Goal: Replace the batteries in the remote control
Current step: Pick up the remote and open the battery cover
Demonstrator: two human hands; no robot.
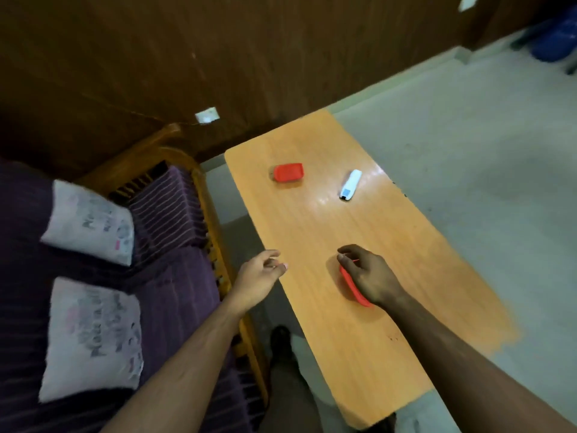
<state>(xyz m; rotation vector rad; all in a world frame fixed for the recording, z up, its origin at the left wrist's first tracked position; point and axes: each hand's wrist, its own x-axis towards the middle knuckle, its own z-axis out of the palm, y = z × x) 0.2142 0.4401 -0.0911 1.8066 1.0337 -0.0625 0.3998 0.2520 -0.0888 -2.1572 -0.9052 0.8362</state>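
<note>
A white remote control (351,184) lies on the far right part of the orange wooden table (312,226). A small red box (288,172) sits to its left. Near the table's middle, a flat red lid-like piece (354,288) lies under my right hand (367,276), whose fingers curl over it; a firm grip does not show. My left hand (260,276) hovers at the table's left edge with fingers loosely apart and nothing in it. No batteries show.
A wooden sofa (175,220) with purple striped cushions and two pale pillows (89,226) stands left of the table. A dark wood wall runs behind. Grey floor (468,151) lies right of the table. A shoe (281,342) shows below.
</note>
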